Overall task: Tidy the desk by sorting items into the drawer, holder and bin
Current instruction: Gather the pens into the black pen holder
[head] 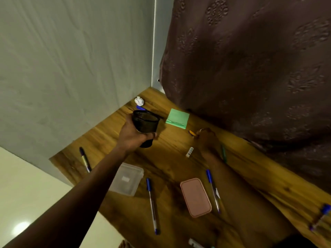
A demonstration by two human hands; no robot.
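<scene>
A: Where is the mesh holder [146,122]?
B: Centre frame, held over the wooden desk [170,158], left grip [132,136] wrapped round it.
A: Right grip [206,138]?
B: Blurred near the brown curtain [250,68]; can't tell.

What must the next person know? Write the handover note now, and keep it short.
Left hand: grips the black mesh holder, tilted over the desk; no pens stick out of it.
Right hand: at a small orange item near the curtain; blurred, grip unclear.
Loose on the desk: paper ball, green sticky notes, blue pens, marker, clear box, pink box.
Done: nothing visibly sorted.
Left: pens into the holder, paper to the bin, rest to the drawer; bin and drawer are out of view.
</scene>
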